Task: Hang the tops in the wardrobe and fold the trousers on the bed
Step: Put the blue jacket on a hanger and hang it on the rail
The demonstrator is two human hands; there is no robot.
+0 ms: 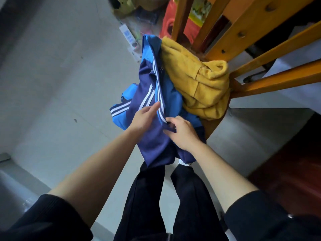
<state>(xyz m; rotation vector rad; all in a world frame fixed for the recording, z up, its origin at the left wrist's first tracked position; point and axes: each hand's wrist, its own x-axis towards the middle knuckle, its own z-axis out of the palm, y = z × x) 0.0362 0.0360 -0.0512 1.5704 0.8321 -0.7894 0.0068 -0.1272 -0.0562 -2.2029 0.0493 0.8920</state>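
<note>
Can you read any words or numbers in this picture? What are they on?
No text can be read.
White plastic power strip on the floor: blue label, too blurred.
Red printed packaging: too blurred.
Navy and blue striped jacket: white stripes only, no words.

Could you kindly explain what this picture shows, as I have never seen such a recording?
There is no machine here: one camera worn on a person's head looks down at their two bare hands. The right hand pinches the edge of a navy and light-blue track garment with white stripes; the left hand rests on it with straight fingers. The garment lies partly on an orange wooden chair, beside a crumpled yellow fleece top. Below are the person's own dark trouser legs and the grey floor.
</note>
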